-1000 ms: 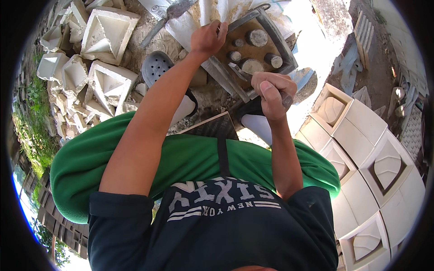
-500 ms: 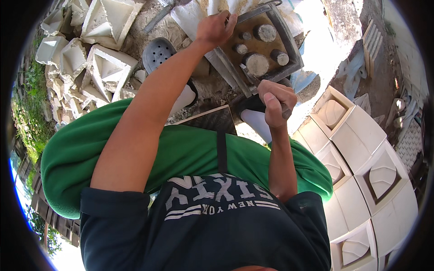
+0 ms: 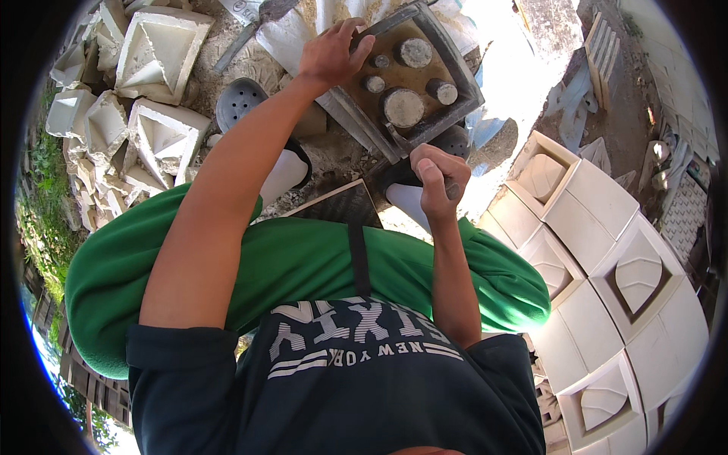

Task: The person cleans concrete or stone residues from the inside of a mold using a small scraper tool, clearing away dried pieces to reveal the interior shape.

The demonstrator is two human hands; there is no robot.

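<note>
A square grey mould (image 3: 461, 64) sits in front of my feet, its inside filled with a brown, wet-looking layer. Several round grey cylinders (image 3: 403, 108) of different sizes stand up out of that layer. My left hand (image 3: 330, 57) is open at the mould's left rim, fingers spread; whether it touches the rim I cannot tell. Near the mould's closest corner, my right hand (image 3: 438, 178) is closed around the dark round handle of a narrow-bladed hand tool (image 3: 396, 139). Its metal blade reaches that corner; the exact kind of tool is unclear.
Pale hollow square blocks (image 3: 580, 224) are stacked at the right. Broken white block pieces (image 3: 163, 57) pile up at the far left. White sacking (image 3: 284, 34) lies behind my left hand. A grey perforated clog (image 3: 239, 102) is on my left foot, beside the mould.
My left hand has gone from closed to open with fingers spread, drawing back along the mould's left rim. My right hand keeps its grip on the tool. The whole view has shifted slightly.
</note>
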